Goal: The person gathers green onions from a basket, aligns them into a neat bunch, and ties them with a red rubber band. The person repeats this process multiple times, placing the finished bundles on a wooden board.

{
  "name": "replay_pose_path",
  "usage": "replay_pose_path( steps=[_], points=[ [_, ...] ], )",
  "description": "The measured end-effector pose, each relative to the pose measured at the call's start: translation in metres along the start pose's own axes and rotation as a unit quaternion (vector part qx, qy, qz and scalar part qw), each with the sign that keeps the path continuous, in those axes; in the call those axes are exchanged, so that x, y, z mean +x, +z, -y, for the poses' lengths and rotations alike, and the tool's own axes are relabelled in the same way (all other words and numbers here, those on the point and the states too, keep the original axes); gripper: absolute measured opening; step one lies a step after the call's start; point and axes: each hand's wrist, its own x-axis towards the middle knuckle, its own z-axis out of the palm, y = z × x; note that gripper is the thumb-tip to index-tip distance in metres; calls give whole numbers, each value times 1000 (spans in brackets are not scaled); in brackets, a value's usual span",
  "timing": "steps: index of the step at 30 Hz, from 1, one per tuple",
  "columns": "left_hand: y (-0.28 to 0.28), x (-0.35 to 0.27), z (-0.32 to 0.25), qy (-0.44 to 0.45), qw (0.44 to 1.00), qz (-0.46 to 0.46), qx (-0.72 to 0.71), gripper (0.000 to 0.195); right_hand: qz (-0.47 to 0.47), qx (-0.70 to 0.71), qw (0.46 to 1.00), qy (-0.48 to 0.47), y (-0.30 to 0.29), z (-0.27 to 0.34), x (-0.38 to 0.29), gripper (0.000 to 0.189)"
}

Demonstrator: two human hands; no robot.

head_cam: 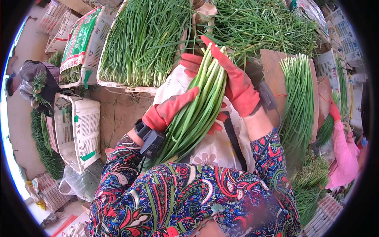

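Observation:
Both my hands wear red gloves and hold one bunch of garlic chives (197, 103) slanting above my lap, pale stem ends up and green leaves towards me. My left hand (170, 109) grips its middle, thumb across the front and fingertips showing past the far side. Higher up, my right hand (239, 84) closes around the pale ends, its fingers passing behind them. Under the bunch lies a light apron (207, 154) with a flower print. To the right, a second bundle of chives (297, 89) rests on a brown board (271, 69), pale ends away from me.
Ahead stands a crate of chives (142, 44), with a loose heap (266, 26) to its right. On the left are a white plastic crate (86, 127) and a clear plastic bag (83, 180). A person in pink (340, 154) works at the right; another person (38, 80) is far left.

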Motion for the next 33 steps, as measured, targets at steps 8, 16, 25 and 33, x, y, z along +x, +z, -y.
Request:
replay_pose_path(
  steps=[8,16,25,33],
  points=[
    [-4,-13,-89,260,658,-196,679,50,-45,0,993,-112,45,68,28,44],
    [44,17,-82,460,340,-91,815,63,-7,-648,679,-344,101,105,41,35],
    [-17,-40,-78,-30,500,-380,778,45,6,-468,770,-435,175,157,58,38],
    [-44,-25,-26,443,881,-63,155,44,108,-681,683,-242,102,0,37,39]
  ],
)
